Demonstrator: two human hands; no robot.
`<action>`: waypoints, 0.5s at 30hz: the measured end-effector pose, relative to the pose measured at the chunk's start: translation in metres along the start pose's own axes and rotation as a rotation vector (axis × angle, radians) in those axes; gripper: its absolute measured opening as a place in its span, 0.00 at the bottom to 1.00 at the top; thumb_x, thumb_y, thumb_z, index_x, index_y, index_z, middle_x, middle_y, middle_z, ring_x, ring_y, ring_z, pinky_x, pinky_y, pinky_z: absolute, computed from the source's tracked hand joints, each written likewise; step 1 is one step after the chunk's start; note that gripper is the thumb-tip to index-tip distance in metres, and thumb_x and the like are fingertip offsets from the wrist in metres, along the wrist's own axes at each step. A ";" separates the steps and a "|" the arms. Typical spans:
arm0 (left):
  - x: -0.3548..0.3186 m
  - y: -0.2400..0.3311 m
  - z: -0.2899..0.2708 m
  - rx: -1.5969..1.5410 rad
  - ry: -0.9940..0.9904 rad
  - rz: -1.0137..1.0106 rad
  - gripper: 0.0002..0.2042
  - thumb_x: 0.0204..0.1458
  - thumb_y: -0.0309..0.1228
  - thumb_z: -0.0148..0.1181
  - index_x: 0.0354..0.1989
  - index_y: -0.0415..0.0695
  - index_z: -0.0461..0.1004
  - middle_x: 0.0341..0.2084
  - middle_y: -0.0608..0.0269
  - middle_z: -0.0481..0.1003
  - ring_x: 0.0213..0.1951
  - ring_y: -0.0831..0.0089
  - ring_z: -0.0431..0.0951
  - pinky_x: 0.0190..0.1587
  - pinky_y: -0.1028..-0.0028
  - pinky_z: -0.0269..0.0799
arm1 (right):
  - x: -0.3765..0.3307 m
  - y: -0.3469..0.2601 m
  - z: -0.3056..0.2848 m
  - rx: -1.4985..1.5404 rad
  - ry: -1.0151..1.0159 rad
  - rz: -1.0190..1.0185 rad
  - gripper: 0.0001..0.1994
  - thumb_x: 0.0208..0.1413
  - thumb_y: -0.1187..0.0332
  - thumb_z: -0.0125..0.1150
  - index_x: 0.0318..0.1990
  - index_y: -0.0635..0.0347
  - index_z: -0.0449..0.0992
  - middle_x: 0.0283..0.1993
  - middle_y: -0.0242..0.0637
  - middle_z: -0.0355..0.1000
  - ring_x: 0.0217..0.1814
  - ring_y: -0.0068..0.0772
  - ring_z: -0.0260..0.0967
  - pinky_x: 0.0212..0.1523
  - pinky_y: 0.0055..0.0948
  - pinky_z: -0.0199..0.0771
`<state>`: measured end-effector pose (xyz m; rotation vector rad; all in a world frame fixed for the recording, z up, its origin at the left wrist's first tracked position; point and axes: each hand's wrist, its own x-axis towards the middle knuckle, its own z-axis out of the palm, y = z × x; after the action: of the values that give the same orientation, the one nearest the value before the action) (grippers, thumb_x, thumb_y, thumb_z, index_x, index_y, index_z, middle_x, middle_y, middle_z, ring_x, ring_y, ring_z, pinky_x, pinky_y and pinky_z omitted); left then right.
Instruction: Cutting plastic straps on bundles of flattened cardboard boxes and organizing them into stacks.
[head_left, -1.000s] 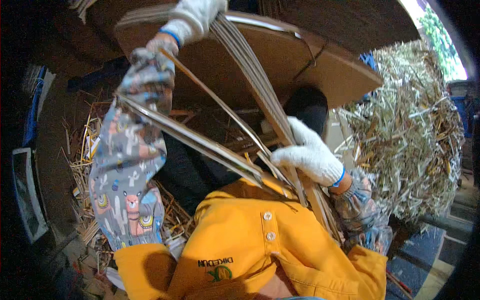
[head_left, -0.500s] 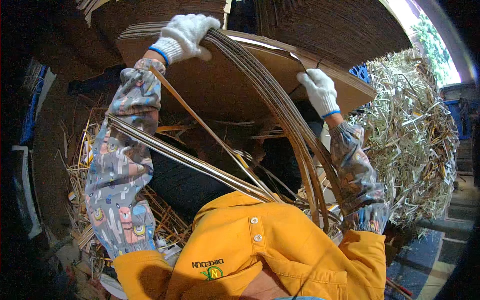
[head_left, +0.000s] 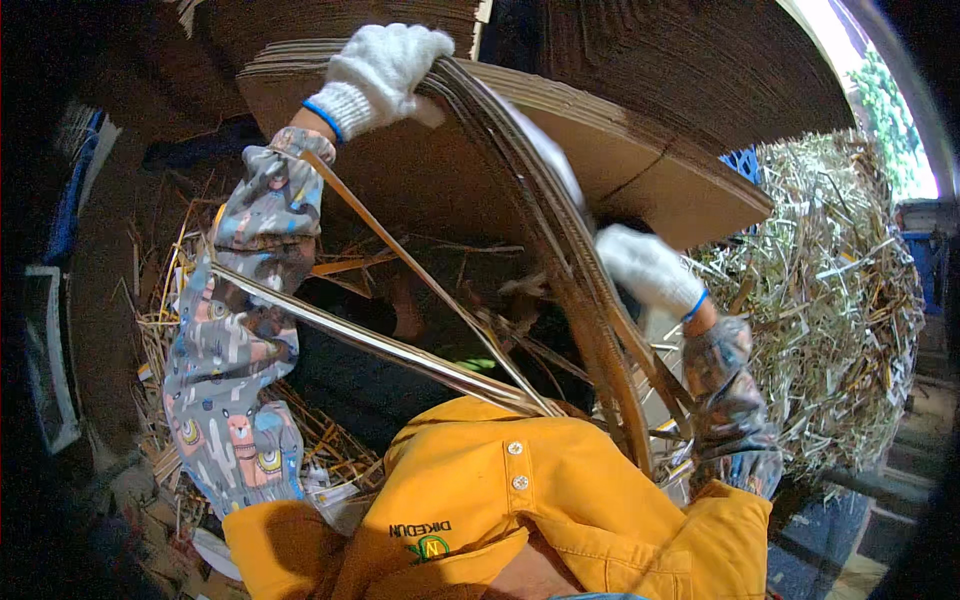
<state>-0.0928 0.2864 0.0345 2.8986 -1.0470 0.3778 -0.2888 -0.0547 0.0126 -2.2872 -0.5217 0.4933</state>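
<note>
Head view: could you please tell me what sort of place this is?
Probably a cardboard recycling or packing yard: stacked cardboard sheets, a bale of shredded scrap and loose strips on the ground.

Your left hand [head_left: 385, 75] is raised high at upper left, gripping the top of a bundle of long bent strips [head_left: 560, 260] that curves down toward your chest. Your right hand [head_left: 645, 268] rests on the bundle's right side, lower down. Behind the bundle lie stacked cardboard sheets [head_left: 640, 160], with a straw pile [head_left: 830, 300] to their right.
</note>
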 end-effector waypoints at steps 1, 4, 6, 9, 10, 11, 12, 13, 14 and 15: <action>0.004 0.002 0.000 -0.001 0.006 -0.001 0.38 0.29 0.47 0.80 0.53 0.50 0.71 0.42 0.60 0.77 0.48 0.59 0.77 0.52 0.63 0.72 | 0.005 0.012 -0.018 -0.240 0.153 -0.128 0.12 0.64 0.61 0.54 0.45 0.58 0.77 0.40 0.42 0.76 0.44 0.42 0.75 0.48 0.33 0.73; -0.005 0.000 0.002 -0.003 -0.004 0.016 0.37 0.30 0.45 0.80 0.53 0.50 0.71 0.42 0.60 0.77 0.48 0.59 0.77 0.52 0.63 0.72 | 0.055 -0.038 -0.036 -0.195 0.269 0.014 0.25 0.58 0.46 0.59 0.50 0.58 0.74 0.43 0.46 0.77 0.47 0.50 0.75 0.48 0.39 0.74; -0.003 0.003 -0.002 -0.025 -0.082 0.003 0.37 0.31 0.42 0.80 0.54 0.49 0.71 0.44 0.58 0.77 0.50 0.57 0.76 0.54 0.63 0.72 | 0.085 -0.080 -0.014 -0.207 0.342 0.326 0.39 0.48 0.35 0.63 0.53 0.63 0.69 0.44 0.52 0.77 0.48 0.55 0.75 0.49 0.42 0.74; -0.016 -0.026 0.008 -0.089 0.086 0.188 0.39 0.30 0.39 0.80 0.57 0.48 0.69 0.48 0.55 0.76 0.53 0.56 0.76 0.57 0.63 0.71 | 0.098 -0.097 0.007 -0.403 0.268 0.407 0.35 0.47 0.42 0.66 0.49 0.65 0.66 0.42 0.54 0.76 0.46 0.55 0.76 0.47 0.45 0.74; -0.025 -0.041 -0.002 -0.083 0.011 0.087 0.43 0.27 0.37 0.81 0.59 0.49 0.68 0.52 0.54 0.74 0.55 0.56 0.74 0.59 0.63 0.70 | 0.099 -0.091 0.016 -0.403 0.249 0.403 0.31 0.49 0.45 0.65 0.48 0.65 0.67 0.40 0.53 0.77 0.43 0.53 0.77 0.45 0.44 0.75; -0.035 -0.061 -0.014 -0.044 -0.101 -0.044 0.44 0.25 0.36 0.81 0.59 0.49 0.67 0.52 0.54 0.74 0.55 0.55 0.74 0.59 0.62 0.70 | 0.100 -0.088 0.022 -0.396 0.244 0.398 0.31 0.49 0.45 0.65 0.48 0.65 0.67 0.40 0.53 0.77 0.43 0.53 0.77 0.45 0.44 0.75; -0.039 -0.072 -0.023 -0.015 -0.207 -0.160 0.46 0.23 0.36 0.82 0.59 0.50 0.67 0.52 0.54 0.73 0.54 0.55 0.74 0.58 0.62 0.71 | 0.098 -0.083 0.026 -0.133 0.169 0.434 0.27 0.51 0.49 0.64 0.46 0.64 0.68 0.37 0.50 0.77 0.41 0.49 0.77 0.42 0.42 0.76; -0.054 -0.087 -0.024 0.028 -0.186 -0.224 0.46 0.23 0.36 0.82 0.58 0.50 0.67 0.51 0.55 0.73 0.54 0.55 0.74 0.58 0.62 0.71 | 0.100 -0.087 0.029 0.133 0.077 0.442 0.22 0.53 0.54 0.62 0.45 0.64 0.69 0.35 0.48 0.77 0.38 0.45 0.78 0.40 0.40 0.76; -0.068 -0.101 -0.025 0.074 -0.167 -0.287 0.46 0.22 0.37 0.82 0.58 0.50 0.67 0.49 0.55 0.74 0.53 0.54 0.74 0.58 0.62 0.71 | 0.099 -0.096 0.038 0.243 0.061 0.387 0.16 0.54 0.59 0.60 0.41 0.62 0.70 0.29 0.40 0.75 0.30 0.35 0.75 0.33 0.35 0.75; -0.074 -0.107 -0.022 0.066 -0.072 -0.228 0.45 0.22 0.37 0.83 0.56 0.49 0.67 0.46 0.55 0.73 0.51 0.54 0.75 0.56 0.62 0.72 | 0.094 -0.106 0.047 0.420 0.043 0.361 0.15 0.54 0.60 0.60 0.41 0.61 0.70 0.28 0.37 0.74 0.28 0.32 0.73 0.32 0.34 0.74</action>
<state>-0.0850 0.4180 0.0429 3.0669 -0.7120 0.3044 -0.2559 0.0880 0.0400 -1.9784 0.0257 0.6574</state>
